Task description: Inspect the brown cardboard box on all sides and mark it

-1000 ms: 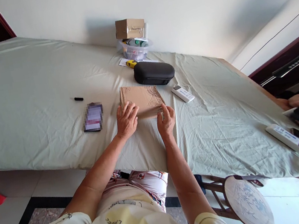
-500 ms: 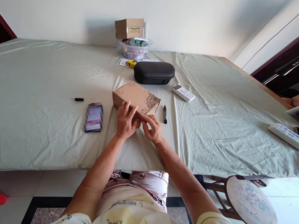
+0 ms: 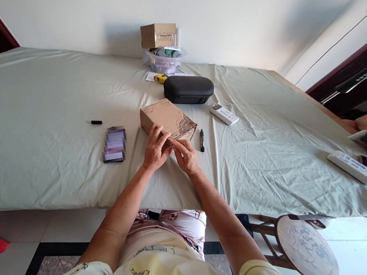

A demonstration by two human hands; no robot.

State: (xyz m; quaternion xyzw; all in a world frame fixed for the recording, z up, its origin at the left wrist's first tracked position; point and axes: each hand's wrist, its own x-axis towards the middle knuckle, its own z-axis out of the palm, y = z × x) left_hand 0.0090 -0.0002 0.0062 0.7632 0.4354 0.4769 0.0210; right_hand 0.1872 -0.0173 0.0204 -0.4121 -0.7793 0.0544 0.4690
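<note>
A brown cardboard box (image 3: 165, 114) with black scribbled drawings lies on the cloth in front of me. My left hand (image 3: 155, 152) grips its near left corner, fingers on the top edge and thumb low on the near side. At the near end, my right hand (image 3: 186, 156) has its thumb and forefinger pinched at the box's edge; the exact spot is partly hidden by the fingers. Just right of the box lies a black marker (image 3: 202, 140) without its cap. The black cap (image 3: 96, 122) is off to the left, above a phone (image 3: 114, 144) with a blurred screen.
Behind the box sit a black hard case (image 3: 189, 89), a yellow tool (image 3: 160, 78) and a clear tub (image 3: 166, 63) with another carton (image 3: 159, 35) above it. A white device (image 3: 224, 114) lies to the right, a similar one (image 3: 352, 167) near the right edge. A round-seated stool (image 3: 307, 248) stands below.
The box has shifted slightly to the right and turned a little under my hands. Both hands keep nearly the same place, with the right fingers drawn slightly closer to the left hand.
</note>
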